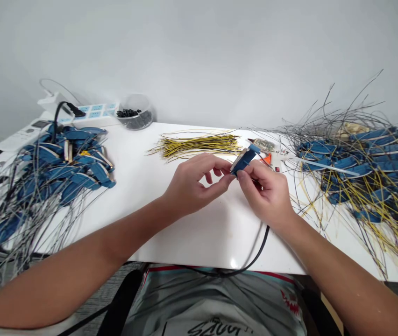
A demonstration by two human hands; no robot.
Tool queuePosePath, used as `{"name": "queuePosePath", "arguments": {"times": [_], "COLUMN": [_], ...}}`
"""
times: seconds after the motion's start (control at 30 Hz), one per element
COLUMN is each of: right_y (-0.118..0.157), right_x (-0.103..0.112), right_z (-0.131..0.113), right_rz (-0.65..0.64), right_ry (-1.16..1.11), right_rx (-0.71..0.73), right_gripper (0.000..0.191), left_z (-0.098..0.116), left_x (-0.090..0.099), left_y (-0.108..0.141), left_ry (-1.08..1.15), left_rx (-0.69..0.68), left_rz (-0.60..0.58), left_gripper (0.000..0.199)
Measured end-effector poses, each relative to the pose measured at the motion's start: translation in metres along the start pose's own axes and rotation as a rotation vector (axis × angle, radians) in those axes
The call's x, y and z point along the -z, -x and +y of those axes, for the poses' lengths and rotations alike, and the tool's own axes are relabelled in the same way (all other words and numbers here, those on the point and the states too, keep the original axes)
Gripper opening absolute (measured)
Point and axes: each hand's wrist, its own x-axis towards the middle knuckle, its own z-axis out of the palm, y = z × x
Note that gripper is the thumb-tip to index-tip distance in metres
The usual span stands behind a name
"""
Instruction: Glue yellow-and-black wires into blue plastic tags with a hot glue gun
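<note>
A blue part with a metallic edge is held above the white table, between both hands. My left hand pinches its lower left end with thumb and forefinger. My right hand grips its lower right side, thumb in front and fingers curled. Behind the hands lies a bundle of yellow and black wires. Just beyond the blue part, a pointed tool tip with a blue piece shows; the rest of it is hidden by the right hand. A black cable hangs below that hand.
Piled blue parts with grey wires cover the left side. More blue parts with yellow and black wires spread over the right. At the back left stand a clear tub of small black pieces and a power strip.
</note>
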Motion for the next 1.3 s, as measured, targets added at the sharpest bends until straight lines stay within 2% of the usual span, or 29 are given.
{"name": "queuePosePath", "arguments": {"times": [0.37,0.73,0.87,1.17,1.3], "right_y": [-0.001,0.0,0.001,0.001,-0.001], "right_x": [0.0,0.0,0.001,0.003,0.004], "right_z": [-0.002,-0.003,-0.001,0.002,0.003], "right_rz": [-0.002,0.009,0.01,-0.014,-0.025], "right_ry": [-0.017,0.007,-0.024,-0.034,-0.066], "right_rx": [-0.029,-0.053,-0.08,-0.11,-0.13], "right_gripper": [0.02,0.022,0.021,0.025,0.028], "left_z": [0.003,0.003,0.001,-0.007,-0.011], "left_x": [0.001,0.003,0.005,0.006,0.006], "left_y": [0.0,-0.001,-0.001,-0.005,-0.007], "left_ry": [0.089,0.17,0.25,0.526,0.553], "left_rx": [0.153,0.284,0.288,0.434,0.453], "left_rz": [0.005,-0.054,-0.094,-0.173,-0.19], "left_gripper": [0.012,0.021,0.026,0.031,0.031]}}
